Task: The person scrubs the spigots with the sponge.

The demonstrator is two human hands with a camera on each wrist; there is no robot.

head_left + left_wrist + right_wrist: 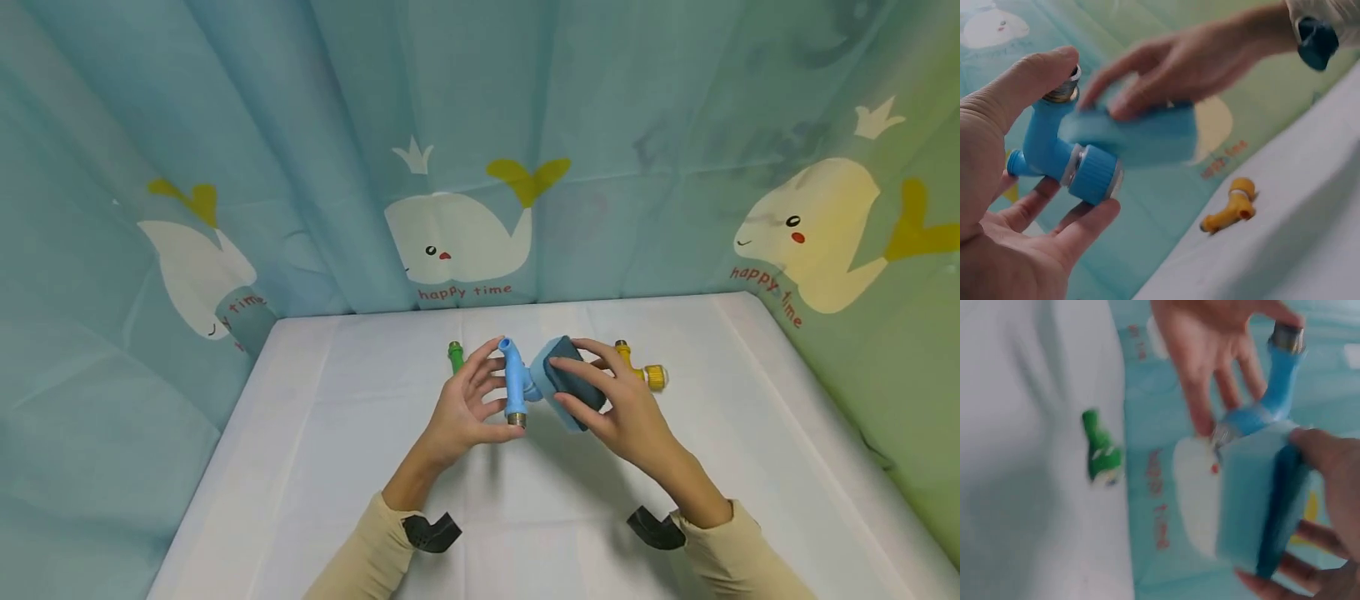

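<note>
My left hand [467, 410] holds a blue plastic tap [514, 377] above the table, thumb at its metal threaded end [1063, 89] and fingertips by the far end and the ribbed blue knob [1094, 175]. A two-tone sponge [579, 385], pale blue on one side and dark blue on the other, is gripped between the thumb and fingers of my right hand [628, 408]. Its pale side faces the tap and overlaps the tap's body in the right wrist view. In the left wrist view the sponge and right hand are blurred.
Behind my left hand a green tap [455, 354] lies on the white-covered table [360, 450]. A yellow tap [656, 377] lies behind my right hand. Blue-green curtains [300, 267] with whale prints hang around the table. Black devices [432, 532] sit at both wrists.
</note>
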